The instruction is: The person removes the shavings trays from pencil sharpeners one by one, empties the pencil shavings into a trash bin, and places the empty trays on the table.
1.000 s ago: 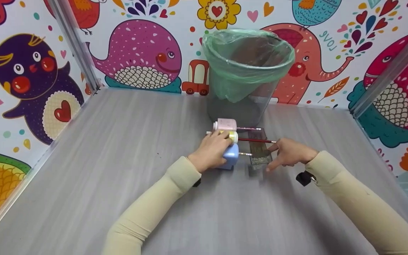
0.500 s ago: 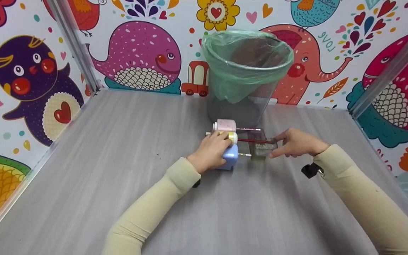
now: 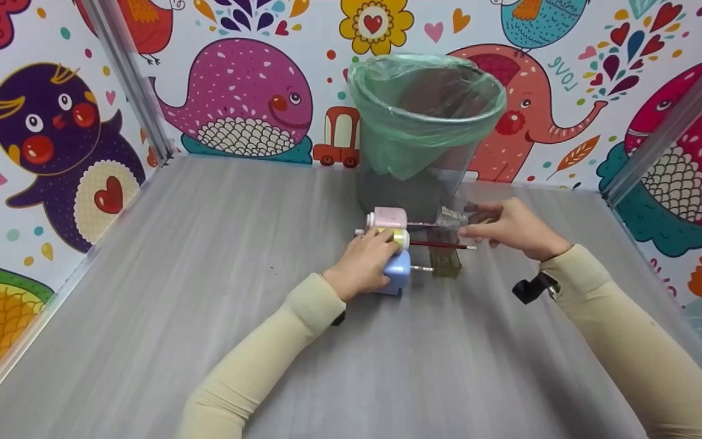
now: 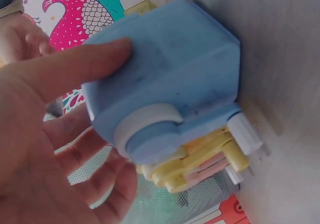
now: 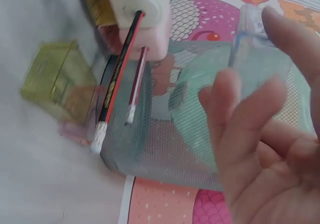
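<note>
Three crank pencil sharpeners lie side by side in the head view: a blue sharpener [image 3: 398, 266], a yellow sharpener [image 3: 401, 238] and a pink sharpener [image 3: 390, 216]. Each has a pencil sticking out to the right, such as the red-and-black pencil [image 5: 120, 68]. My left hand [image 3: 364, 261] holds them, its thumb on the blue body and fingers over the yellow one. My right hand [image 3: 509, 228] pinches a clear shavings drawer [image 5: 250, 38] between thumb and fingers, with shavings visible inside, near the pink sharpener's pencil. Below the pencils stand a yellow-green drawer [image 5: 52, 76] and a pinkish drawer [image 5: 77, 133].
Right behind the sharpeners stands a mesh waste bin [image 3: 406, 195], lined with a green plastic bag [image 3: 387, 131] folded over its rim. Printed wall panels [image 3: 235, 91] border the grey wood-grain table [image 3: 235, 244] at the back and sides.
My right hand has lifted the clear drawer off the table and carried it away from me toward the bin, uncovering the yellow-green drawer. The left hand stays on the sharpeners.
</note>
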Demonstrator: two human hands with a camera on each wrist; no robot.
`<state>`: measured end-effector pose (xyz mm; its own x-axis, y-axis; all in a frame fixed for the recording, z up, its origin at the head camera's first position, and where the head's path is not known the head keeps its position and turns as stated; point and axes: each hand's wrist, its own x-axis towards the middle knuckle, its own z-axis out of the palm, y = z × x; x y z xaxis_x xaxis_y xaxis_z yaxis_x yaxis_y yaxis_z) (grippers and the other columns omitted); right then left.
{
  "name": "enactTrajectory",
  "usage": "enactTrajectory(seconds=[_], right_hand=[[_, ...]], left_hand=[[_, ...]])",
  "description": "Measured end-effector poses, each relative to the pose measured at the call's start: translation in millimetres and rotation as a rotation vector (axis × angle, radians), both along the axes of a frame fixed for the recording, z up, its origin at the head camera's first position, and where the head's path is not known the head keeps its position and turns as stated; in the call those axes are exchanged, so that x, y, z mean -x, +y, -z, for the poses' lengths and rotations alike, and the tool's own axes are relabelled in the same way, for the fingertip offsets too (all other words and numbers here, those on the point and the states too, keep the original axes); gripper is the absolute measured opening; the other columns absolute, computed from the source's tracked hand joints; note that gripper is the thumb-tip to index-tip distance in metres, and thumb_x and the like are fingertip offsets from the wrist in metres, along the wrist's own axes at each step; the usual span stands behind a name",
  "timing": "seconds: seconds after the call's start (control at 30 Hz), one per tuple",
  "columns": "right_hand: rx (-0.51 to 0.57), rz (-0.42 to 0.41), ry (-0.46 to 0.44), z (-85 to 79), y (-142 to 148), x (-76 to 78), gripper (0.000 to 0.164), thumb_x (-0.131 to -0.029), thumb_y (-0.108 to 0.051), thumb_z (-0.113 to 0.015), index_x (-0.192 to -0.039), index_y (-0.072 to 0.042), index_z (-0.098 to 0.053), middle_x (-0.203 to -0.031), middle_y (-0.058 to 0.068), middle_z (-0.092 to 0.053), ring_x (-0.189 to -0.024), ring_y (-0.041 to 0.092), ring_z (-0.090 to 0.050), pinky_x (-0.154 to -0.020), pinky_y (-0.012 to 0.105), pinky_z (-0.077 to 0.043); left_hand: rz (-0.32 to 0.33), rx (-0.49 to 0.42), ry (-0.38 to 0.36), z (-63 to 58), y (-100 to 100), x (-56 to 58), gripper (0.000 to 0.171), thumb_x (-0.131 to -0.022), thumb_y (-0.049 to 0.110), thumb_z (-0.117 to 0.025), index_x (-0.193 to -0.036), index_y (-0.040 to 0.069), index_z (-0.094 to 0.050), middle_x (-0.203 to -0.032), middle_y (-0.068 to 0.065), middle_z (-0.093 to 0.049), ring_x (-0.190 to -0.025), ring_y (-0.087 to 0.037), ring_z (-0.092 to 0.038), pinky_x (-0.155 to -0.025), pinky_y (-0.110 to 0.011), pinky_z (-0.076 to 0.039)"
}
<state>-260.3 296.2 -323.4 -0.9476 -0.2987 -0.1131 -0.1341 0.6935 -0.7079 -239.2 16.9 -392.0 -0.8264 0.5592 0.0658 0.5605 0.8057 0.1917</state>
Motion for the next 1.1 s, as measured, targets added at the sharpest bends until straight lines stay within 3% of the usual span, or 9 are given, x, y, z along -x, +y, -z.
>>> enactTrajectory(seconds=[0.17,0.3,0.53,0.83,0.97,1.1], right_hand=[[0.096,0.03,0.005,-3.7,-3,3.9,0.063,-0.088,-0.031,-0.078,-0.139,-0.002,-0.057,-0.143,0.02,-0.057,-0.11,0.024,-0.067,-0.078,0.026,-0.059],[0.146,0.044,0.02,-7.5,-6,6.4,0.07,-0.089,-0.029,-0.077,-0.146,-0.003,-0.048,-0.146,0.018,-0.054,-0.11,0.02,-0.064,-0.081,0.021,-0.057],[0.113,0.096,0.036,-19.7,-8,5.5,0.076,-0.089,-0.039,-0.076,-0.15,-0.006,-0.044,-0.146,0.014,-0.053,-0.121,0.024,-0.056,-0.091,0.019,-0.05],[0.097,0.112,0.137,-62.4,-7,4.4,0.062,-0.09,-0.042,-0.074,-0.139,-0.009,-0.056,-0.129,0.009,-0.063,-0.106,0.014,-0.061,-0.084,0.016,-0.052],[0.107,0.138,0.183,-81.4,-8,7.3,0.064,-0.088,-0.045,-0.074,-0.141,-0.012,-0.057,-0.133,0.008,-0.063,-0.111,0.014,-0.059,-0.089,0.02,-0.051],[0.193,0.181,0.206,-94.0,-10,14.9,0.07,-0.087,-0.043,-0.076,-0.145,-0.014,-0.052,-0.139,0.009,-0.059,-0.116,0.015,-0.057,-0.091,0.019,-0.05]], left_hand=[[0.003,-0.006,-0.001,0.1,0,-0.1,0.047,-0.083,0.026,-0.082,-0.126,0.014,-0.066,-0.136,-0.004,-0.057,-0.124,-0.025,-0.051,-0.1,-0.045,-0.051],[0.005,-0.008,0.003,-0.3,-1,-0.7,0.047,-0.082,0.025,-0.082,-0.125,0.014,-0.066,-0.136,-0.004,-0.057,-0.125,-0.025,-0.051,-0.1,-0.045,-0.051],[0.005,-0.001,0.018,-0.4,-1,-1.0,0.046,-0.082,0.025,-0.083,-0.124,0.015,-0.067,-0.135,-0.003,-0.058,-0.123,-0.024,-0.052,-0.098,-0.044,-0.051],[0.013,0.012,0.035,1.3,0,-1.1,0.046,-0.081,0.024,-0.083,-0.123,0.013,-0.067,-0.135,-0.004,-0.058,-0.122,-0.025,-0.053,-0.097,-0.045,-0.052],[0.015,0.017,0.04,1.1,0,0.4,0.046,-0.081,0.025,-0.083,-0.123,0.013,-0.067,-0.135,-0.004,-0.058,-0.122,-0.026,-0.054,-0.097,-0.045,-0.052],[0.015,0.017,0.058,2.8,2,-0.3,0.046,-0.081,0.025,-0.083,-0.122,0.013,-0.067,-0.134,-0.004,-0.059,-0.121,-0.026,-0.054,-0.096,-0.044,-0.053]])
